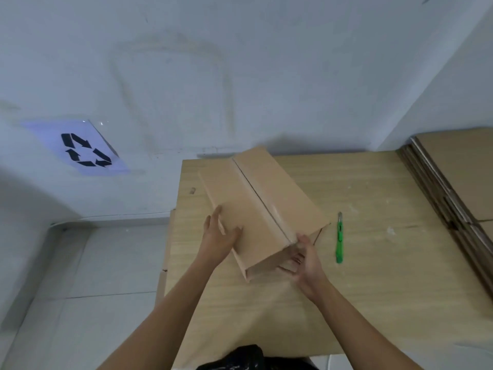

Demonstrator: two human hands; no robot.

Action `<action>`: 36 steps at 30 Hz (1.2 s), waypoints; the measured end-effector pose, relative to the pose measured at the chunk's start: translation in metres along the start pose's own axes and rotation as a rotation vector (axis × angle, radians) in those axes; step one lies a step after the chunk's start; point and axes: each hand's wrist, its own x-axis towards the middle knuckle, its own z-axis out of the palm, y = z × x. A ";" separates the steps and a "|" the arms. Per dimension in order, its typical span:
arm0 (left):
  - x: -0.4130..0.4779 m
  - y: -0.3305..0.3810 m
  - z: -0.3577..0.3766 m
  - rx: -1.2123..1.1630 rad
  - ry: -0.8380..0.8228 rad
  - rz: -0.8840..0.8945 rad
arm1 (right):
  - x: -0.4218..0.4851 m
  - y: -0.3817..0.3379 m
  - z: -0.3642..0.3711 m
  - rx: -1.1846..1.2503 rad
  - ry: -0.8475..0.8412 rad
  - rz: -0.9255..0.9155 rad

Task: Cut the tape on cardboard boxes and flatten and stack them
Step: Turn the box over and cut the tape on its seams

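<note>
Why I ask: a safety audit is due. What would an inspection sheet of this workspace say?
Surface: wooden table, pale specks scattered on it.
Job's things: cardboard box on the table; green utility knife lying right of it, apart; flattened cardboard stack at the table's right.
Clutter: black crumpled plastic at the near edge.
Hands: left hand grips the box's left side; right hand holds its near end.
Cables: nothing seen.
Surroundings: white wall with a recycling-symbol sheet; tiled floor.

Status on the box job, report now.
Left hand grips cardboard box at its left side; right hand grips near end. Box on table, unflattened. Nothing blocking; green cutter lies right.
</note>
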 end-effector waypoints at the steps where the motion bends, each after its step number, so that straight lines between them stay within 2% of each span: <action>1: 0.003 -0.002 0.002 -0.015 -0.020 -0.006 | 0.001 -0.001 0.000 -0.059 0.027 0.004; 4: 0.004 -0.008 0.013 -0.042 -0.081 -0.045 | 0.003 -0.006 -0.004 -0.356 0.160 -0.105; 8: 0.004 -0.015 0.025 -0.058 -0.094 -0.099 | 0.017 -0.027 -0.033 -0.465 0.349 -0.227; 11: 0.008 -0.010 0.032 -0.093 -0.097 -0.139 | 0.031 -0.044 -0.067 -0.680 0.575 -0.303; 13: 0.009 -0.008 0.040 -0.089 -0.086 -0.162 | 0.040 -0.055 -0.087 -0.821 0.619 -0.299; 15: 0.011 -0.004 0.044 -0.054 -0.063 -0.134 | 0.051 -0.066 -0.101 -0.924 0.593 -0.285; 20: 0.029 0.013 0.039 0.421 -0.036 -0.017 | 0.077 -0.082 -0.116 -1.202 0.459 -0.244; 24: 0.029 0.017 0.045 0.492 -0.107 -0.007 | 0.087 -0.087 -0.125 -1.334 0.412 -0.238; 29: 0.017 0.015 0.068 0.528 -0.035 -0.018 | 0.099 -0.111 -0.133 -1.220 0.371 -0.271; 32: 0.001 0.019 0.082 0.675 0.068 0.005 | 0.104 -0.142 -0.134 -1.092 0.420 -0.376; 34: -0.011 0.020 0.091 0.860 0.162 0.170 | 0.103 -0.164 -0.131 -1.045 0.413 -0.487; 36: -0.017 0.020 0.097 0.893 0.198 0.370 | 0.102 -0.183 -0.126 -1.026 0.377 -0.580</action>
